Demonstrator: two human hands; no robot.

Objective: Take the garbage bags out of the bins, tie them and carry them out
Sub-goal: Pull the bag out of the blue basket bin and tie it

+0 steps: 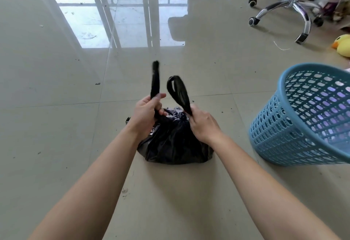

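black garbage bag (174, 141) on floor, out of blue bin (303, 118) | left hand (145, 112), right hand (203, 124) each clenched on a handle | risk: thin handle tears if yanked, knot slips loose

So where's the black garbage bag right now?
In the head view, the black garbage bag sits on the floor at center, its handles held by the left hand and right hand, left of the blue basket.

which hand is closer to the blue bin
Right. The right hand, gripping one handle of the black bag, is on the bag's bin side; the left hand holds the other handle, farther from the blue bin.
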